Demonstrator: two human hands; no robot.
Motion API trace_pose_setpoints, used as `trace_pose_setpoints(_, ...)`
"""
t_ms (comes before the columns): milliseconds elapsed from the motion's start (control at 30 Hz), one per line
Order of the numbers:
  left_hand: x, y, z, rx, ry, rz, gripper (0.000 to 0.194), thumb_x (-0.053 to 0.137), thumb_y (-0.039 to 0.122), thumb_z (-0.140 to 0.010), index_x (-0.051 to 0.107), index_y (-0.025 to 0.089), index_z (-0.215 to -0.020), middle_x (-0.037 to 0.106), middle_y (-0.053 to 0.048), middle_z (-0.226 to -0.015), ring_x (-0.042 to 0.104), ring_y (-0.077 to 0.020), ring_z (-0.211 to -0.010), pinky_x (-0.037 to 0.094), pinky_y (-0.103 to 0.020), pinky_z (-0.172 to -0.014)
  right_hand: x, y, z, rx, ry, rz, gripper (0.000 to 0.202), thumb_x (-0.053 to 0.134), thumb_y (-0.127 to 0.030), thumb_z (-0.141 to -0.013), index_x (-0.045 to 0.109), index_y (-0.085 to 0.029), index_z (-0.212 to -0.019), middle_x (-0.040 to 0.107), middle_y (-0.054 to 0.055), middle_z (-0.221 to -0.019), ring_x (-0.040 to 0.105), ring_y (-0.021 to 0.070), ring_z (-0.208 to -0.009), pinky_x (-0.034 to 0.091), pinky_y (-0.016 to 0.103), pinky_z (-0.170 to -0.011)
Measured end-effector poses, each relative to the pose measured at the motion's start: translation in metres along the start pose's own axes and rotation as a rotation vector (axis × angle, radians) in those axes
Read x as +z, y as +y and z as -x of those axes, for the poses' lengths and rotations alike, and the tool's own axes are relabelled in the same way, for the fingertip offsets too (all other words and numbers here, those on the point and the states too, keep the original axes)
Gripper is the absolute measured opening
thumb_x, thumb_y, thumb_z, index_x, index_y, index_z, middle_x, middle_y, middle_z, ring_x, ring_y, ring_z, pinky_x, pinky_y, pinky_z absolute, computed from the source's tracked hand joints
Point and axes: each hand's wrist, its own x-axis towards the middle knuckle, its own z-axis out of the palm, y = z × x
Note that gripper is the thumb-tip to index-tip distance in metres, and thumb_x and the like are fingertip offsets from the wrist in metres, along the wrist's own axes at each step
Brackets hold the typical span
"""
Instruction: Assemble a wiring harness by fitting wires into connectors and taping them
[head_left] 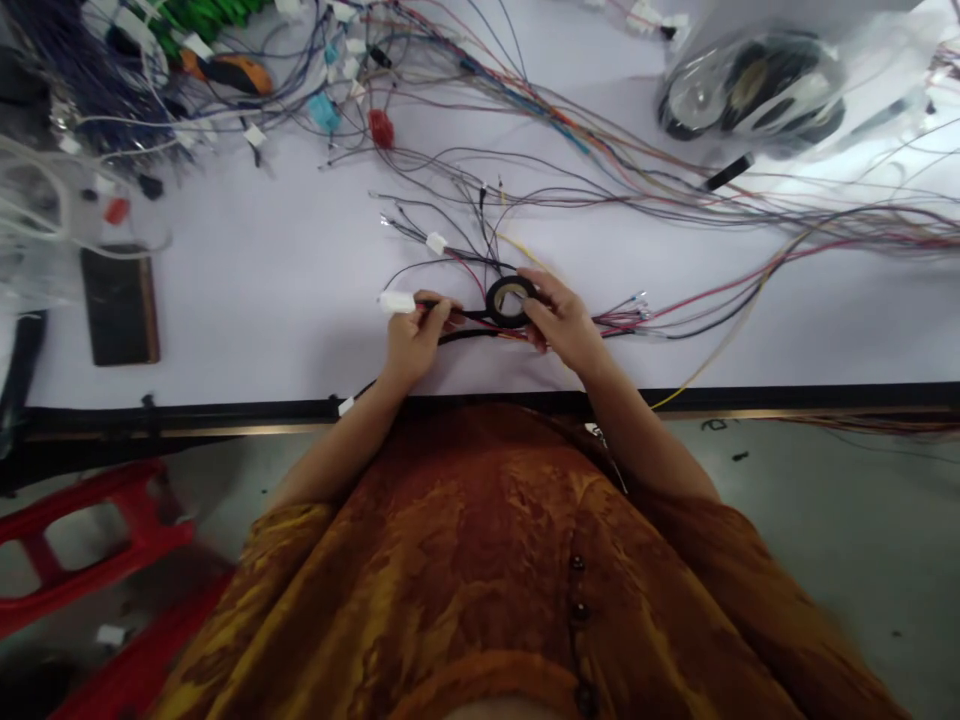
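My right hand [561, 318] grips a roll of black tape [496, 302] by its right side, with the round hole facing up. A black strip runs left from the roll to my left hand [417, 338], whose thumb and fingers pinch a bundle of wires near a white connector [397, 302]. Below the roll a black-wrapped stretch of wires [466, 335] passes between my two hands. Thin wires with a small white plug [436, 243] fan out just above. Bare metal wire ends [637, 308] lie to the right of my right hand.
A long bundle of coloured wires [559, 125] crosses the white table [247, 300]. A phone [120, 305] lies at the left, below orange-handled pliers [238, 73]. Clear bags with black rolls [757, 85] sit at the upper right. A red stool [90, 535] stands beneath the table's black edge.
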Motion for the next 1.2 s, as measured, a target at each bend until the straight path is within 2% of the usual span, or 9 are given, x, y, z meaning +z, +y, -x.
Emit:
trace_pose_setpoints(100, 0.001, 0.000, -0.010, 0.012, -0.240, -0.014, 0.030, 0.066, 0.045, -0.091, 0.069, 0.018, -0.102, 0.072, -0.010, -0.107, 0.073, -0.0163, -0.086, 0.063, -0.030, -0.080, -0.007, 0.011, 0.010, -0.003, 0.061, 0.029, 0.044, 0.060, -0.028, -0.089, 0.054, -0.024, -0.132, 0.055, -0.006, -0.062, 0.049, 0.0091, -0.043, 0.043, 0.022, -0.039)
trace_pose_setpoints(200, 0.008, -0.001, -0.013, 0.055, -0.360, -0.058, 0.026, 0.062, 0.038, -0.092, 0.070, 0.017, -0.106, 0.072, -0.009, -0.110, 0.072, -0.0170, -0.094, 0.061, -0.032, -0.087, -0.009, 0.020, 0.011, 0.024, 0.094, 0.022, 0.044, 0.059, -0.029, -0.089, 0.053, -0.025, -0.132, 0.060, -0.002, -0.077, 0.055, 0.0089, -0.049, 0.049, 0.023, -0.042)
trace_pose_setpoints(400, 0.025, 0.002, -0.019, 0.046, -0.260, -0.037, 0.022, 0.060, 0.038, -0.093, 0.067, 0.017, -0.090, 0.070, -0.003, -0.081, 0.065, -0.0118, -0.067, 0.055, -0.024, -0.064, -0.012, 0.024, 0.017, -0.074, 0.089, 0.037, 0.050, 0.056, -0.031, -0.091, 0.047, -0.028, -0.140, 0.063, 0.002, -0.093, 0.047, 0.0060, -0.049, 0.047, 0.022, -0.043)
trace_pose_setpoints(533, 0.024, 0.016, -0.028, 0.058, -0.187, -0.092, 0.025, 0.058, 0.042, -0.095, 0.063, 0.018, -0.088, 0.066, 0.000, -0.067, 0.058, -0.0105, -0.054, 0.048, -0.022, -0.054, -0.008, 0.014, 0.036, -0.139, 0.051, 0.081, 0.056, 0.056, -0.028, -0.090, 0.044, -0.029, -0.144, 0.063, 0.004, -0.095, 0.055, 0.0100, -0.057, 0.049, 0.023, -0.044)
trace_pose_setpoints(667, 0.019, 0.041, -0.043, 0.137, -0.246, -0.365, 0.028, 0.059, 0.040, -0.094, 0.067, 0.017, -0.081, 0.064, -0.001, -0.064, 0.060, -0.0130, -0.059, 0.049, -0.025, -0.062, 0.020, 0.012, 0.053, -0.132, -0.014, 0.065, 0.057, 0.056, -0.029, -0.091, 0.042, -0.029, -0.146, 0.064, 0.006, -0.102, 0.058, 0.0104, -0.057, 0.052, 0.025, -0.044)
trace_pose_setpoints(833, 0.023, 0.065, -0.056, 0.236, -0.305, -0.617, 0.026, 0.057, 0.030, -0.092, 0.067, 0.017, -0.073, 0.065, -0.002, -0.064, 0.065, -0.0171, -0.070, 0.052, -0.030, -0.076, 0.064, 0.031, 0.053, -0.134, -0.198, -0.161, 0.074, 0.053, -0.036, -0.095, 0.018, -0.032, -0.159, 0.062, 0.009, -0.125, 0.066, 0.0109, -0.070, 0.057, 0.024, -0.049)
trace_pose_setpoints(933, 0.026, 0.062, -0.042, 0.211, -0.307, -0.641, 0.029, 0.049, 0.031, -0.098, 0.067, 0.016, -0.080, 0.065, -0.003, -0.065, 0.067, -0.0187, -0.073, 0.054, -0.032, -0.079, 0.057, 0.031, 0.046, -0.181, -0.256, -0.126, 0.067, 0.054, -0.041, -0.096, 0.029, -0.026, -0.156, 0.066, 0.008, -0.113, 0.065, 0.0115, -0.070, 0.058, 0.025, -0.054)
trace_pose_setpoints(1033, 0.029, 0.046, -0.011, 0.288, -0.243, -0.646, 0.024, 0.046, 0.028, -0.100, 0.067, 0.018, -0.105, 0.074, -0.008, -0.095, 0.071, -0.0204, -0.092, 0.056, -0.034, -0.086, 0.030, 0.018, 0.028, -0.238, -0.034, 0.020, 0.040, 0.048, -0.045, -0.099, 0.057, -0.021, -0.130, 0.067, 0.007, -0.106, 0.064, 0.0112, -0.072, 0.057, 0.026, -0.061)
trace_pose_setpoints(1200, 0.030, 0.009, 0.030, 0.523, -0.242, -0.641, 0.027, 0.044, 0.019, -0.099, 0.060, 0.019, -0.121, 0.069, -0.014, -0.122, 0.069, -0.0229, -0.109, 0.058, -0.038, -0.093, 0.016, -0.001, -0.028, -0.225, 0.013, 0.323, 0.030, 0.057, -0.039, -0.093, 0.063, -0.017, -0.112, 0.069, 0.007, -0.098, 0.065, 0.0165, -0.081, 0.057, 0.033, -0.077)
